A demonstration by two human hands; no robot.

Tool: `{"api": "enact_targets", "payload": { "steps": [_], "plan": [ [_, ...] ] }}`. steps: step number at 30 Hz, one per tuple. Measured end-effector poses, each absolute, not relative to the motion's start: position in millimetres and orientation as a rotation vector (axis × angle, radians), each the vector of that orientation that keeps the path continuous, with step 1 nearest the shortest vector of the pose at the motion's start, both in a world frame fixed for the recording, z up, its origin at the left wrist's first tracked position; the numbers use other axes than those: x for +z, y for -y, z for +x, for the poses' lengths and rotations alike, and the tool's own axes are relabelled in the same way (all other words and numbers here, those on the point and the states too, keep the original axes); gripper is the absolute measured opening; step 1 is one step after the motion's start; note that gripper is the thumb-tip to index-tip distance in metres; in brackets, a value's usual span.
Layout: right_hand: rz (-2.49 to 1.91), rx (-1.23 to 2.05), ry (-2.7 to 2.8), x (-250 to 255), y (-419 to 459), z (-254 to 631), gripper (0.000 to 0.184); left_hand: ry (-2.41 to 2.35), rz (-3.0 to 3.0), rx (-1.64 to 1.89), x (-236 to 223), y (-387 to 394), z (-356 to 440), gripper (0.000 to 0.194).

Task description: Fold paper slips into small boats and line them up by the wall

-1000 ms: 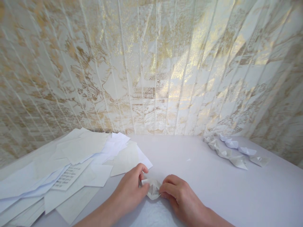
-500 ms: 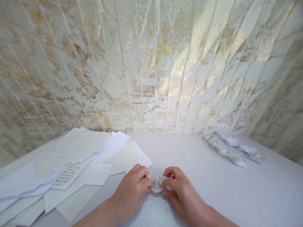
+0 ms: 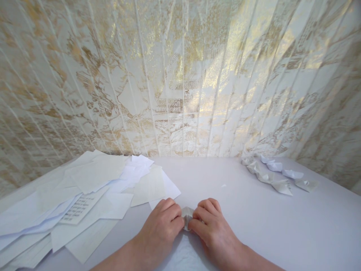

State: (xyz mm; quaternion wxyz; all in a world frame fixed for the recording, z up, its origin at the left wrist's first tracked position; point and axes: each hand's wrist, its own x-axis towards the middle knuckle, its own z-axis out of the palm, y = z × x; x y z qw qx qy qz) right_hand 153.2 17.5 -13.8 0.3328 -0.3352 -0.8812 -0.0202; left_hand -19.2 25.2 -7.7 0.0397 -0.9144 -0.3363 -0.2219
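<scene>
Between my two hands, just above the near part of the table, is a small folded paper boat [image 3: 187, 217] in greyish white. My left hand [image 3: 163, 227] has its fingers curled in and pinches the boat's left end. On the opposite side, my right hand [image 3: 213, 226] grips the right end, thumb in front and fingers bent behind. Only the middle peak of the boat shows; both its ends are covered by my fingers.
A spread pile of loose paper sheets [image 3: 96, 171] covers the table's left side, one with printed text. Several finished-looking paper boats [image 3: 282, 186] stand in two rows at the far right. A tiny paper scrap [image 3: 223, 185] lies mid-table. Behind rises a gold-patterned curtain [image 3: 183, 75].
Both hands have closed in on the boat, the right one's fingers now curled tighter, so less of the paper shows. The whole view has shifted slightly.
</scene>
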Motion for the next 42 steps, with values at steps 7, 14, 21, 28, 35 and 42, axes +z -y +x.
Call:
{"api": "enact_targets", "payload": {
  "steps": [7, 14, 21, 28, 35, 42],
  "plan": [
    [-0.934, 0.016, 2.336, -12.9, -18.4, 154.0, 0.019, 1.011, -2.819, -0.662, -3.6, -23.7, -16.7, 0.025],
    [-0.965, 0.057, 2.314, -13.9, -20.3, 155.4, 0.018, 1.027, -2.766, -0.811, -3.9, -24.1, -18.0, 0.026],
    [-0.917, 0.079, 2.295, -16.1, -20.9, 155.0, 0.021, 1.048, -2.815, -0.762, -4.6, -22.5, -13.7, 0.021],
    [-0.868, 0.043, 2.261, -16.1, -19.6, 157.7, 0.020, 1.311, -2.868, -0.915, 0.4, -24.5, -26.5, 0.025],
    [-0.828, -0.028, 2.252, -16.0, -20.5, 158.9, 0.020, 1.282, -2.938, -0.891, -2.9, -29.4, -34.0, 0.016],
    [-0.779, -0.237, 2.259, -19.3, -15.8, 153.8, 0.022, 1.126, -2.842, -0.861, -13.9, -25.7, -24.6, 0.024]
  ]
}}
